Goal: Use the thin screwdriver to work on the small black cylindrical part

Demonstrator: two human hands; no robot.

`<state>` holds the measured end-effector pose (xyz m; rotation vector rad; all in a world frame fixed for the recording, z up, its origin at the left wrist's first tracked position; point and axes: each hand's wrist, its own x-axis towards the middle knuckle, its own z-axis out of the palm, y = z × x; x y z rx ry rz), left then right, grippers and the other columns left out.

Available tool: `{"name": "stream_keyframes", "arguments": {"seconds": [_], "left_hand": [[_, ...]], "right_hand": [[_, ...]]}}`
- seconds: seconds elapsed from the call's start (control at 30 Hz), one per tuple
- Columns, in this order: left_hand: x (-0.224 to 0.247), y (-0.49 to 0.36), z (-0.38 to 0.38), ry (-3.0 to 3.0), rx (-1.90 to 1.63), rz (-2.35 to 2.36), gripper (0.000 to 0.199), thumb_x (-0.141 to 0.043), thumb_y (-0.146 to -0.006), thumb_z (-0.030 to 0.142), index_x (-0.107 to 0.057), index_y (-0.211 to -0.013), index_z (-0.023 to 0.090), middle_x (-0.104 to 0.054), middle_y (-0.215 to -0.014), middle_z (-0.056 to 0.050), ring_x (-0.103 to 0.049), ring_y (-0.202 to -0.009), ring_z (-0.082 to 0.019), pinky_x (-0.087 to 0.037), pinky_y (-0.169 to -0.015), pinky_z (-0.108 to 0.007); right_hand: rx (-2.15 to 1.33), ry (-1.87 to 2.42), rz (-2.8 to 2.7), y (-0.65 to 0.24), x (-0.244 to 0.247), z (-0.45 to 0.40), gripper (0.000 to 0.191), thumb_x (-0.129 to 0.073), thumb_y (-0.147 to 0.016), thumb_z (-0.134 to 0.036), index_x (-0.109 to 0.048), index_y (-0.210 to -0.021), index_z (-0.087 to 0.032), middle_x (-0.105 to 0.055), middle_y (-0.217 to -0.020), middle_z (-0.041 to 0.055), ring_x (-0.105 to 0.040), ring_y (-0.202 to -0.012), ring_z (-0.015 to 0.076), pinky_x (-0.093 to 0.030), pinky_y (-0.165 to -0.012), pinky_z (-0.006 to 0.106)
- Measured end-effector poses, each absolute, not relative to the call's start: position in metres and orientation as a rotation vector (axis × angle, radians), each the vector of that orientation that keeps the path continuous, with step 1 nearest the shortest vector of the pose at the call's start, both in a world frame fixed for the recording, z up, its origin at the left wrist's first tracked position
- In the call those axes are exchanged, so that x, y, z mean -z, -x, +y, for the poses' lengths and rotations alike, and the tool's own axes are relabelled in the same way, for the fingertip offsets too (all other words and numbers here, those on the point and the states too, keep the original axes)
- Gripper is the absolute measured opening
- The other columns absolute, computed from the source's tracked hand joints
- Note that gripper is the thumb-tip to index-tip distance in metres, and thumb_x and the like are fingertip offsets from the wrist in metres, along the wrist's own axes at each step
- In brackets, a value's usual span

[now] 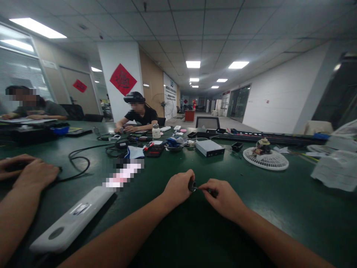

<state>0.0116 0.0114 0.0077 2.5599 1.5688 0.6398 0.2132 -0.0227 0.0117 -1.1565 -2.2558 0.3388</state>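
Note:
In the head view, my left hand (177, 188) is wrapped round a small dark cylindrical part (192, 185), its round end facing right. A thin, light metal shaft (196, 188) sticks out from that end. My right hand (223, 196) comes in from the right, thumb and forefinger pinched on the shaft's tip. Both hands are just above the green table (178, 238). The far side of the cylinder is hidden behind my left fingers.
A white power strip (69, 219) lies to my left, beside a co-worker's hands (35, 173) and a black cable (80, 171). Ahead are a grey metal-cased drive (210, 147) and a small black tray (237, 146). A white fan grille (264, 160) lies to the right.

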Motion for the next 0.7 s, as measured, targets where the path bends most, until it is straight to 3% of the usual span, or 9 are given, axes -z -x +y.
{"name": "stream_keyframes", "arguments": {"seconds": [0.23,0.53,0.7], "left_hand": [[-0.008,-0.012,0.01,-2.622,-0.575,1.586,0.02,-0.061,-0.079,0.014,-0.056,-0.096,0.024,-0.065,-0.089,-0.001,-0.061,-0.081,-0.017,-0.039,-0.066,-0.026],[-0.008,-0.011,0.01,-2.658,-0.56,1.563,0.019,-0.058,-0.08,0.011,-0.055,-0.095,0.023,-0.065,-0.088,-0.001,-0.061,-0.082,-0.018,-0.041,-0.068,-0.027],[-0.006,-0.01,0.014,-2.624,-0.602,1.587,0.02,-0.056,-0.079,0.01,-0.055,-0.094,0.024,-0.065,-0.088,-0.001,-0.061,-0.082,-0.018,-0.04,-0.066,-0.027]], "right_hand": [[-0.324,1.305,-2.238,-0.218,-0.011,-0.016,0.024,-0.056,-0.088,-0.023,-0.076,-0.1,-0.027,-0.074,-0.095,0.0019,-0.065,-0.084,0.0201,-0.047,-0.072,0.03],[-0.382,1.211,-2.259,-0.208,-0.007,-0.022,0.024,-0.053,-0.088,-0.02,-0.073,-0.099,-0.026,-0.072,-0.093,0.0008,-0.065,-0.082,0.0176,-0.046,-0.073,0.028],[-0.325,1.404,-2.254,-0.215,-0.006,-0.016,0.016,-0.058,-0.085,-0.025,-0.071,-0.095,-0.027,-0.071,-0.081,0.0003,-0.064,-0.073,0.0185,-0.04,-0.061,0.028]]}}
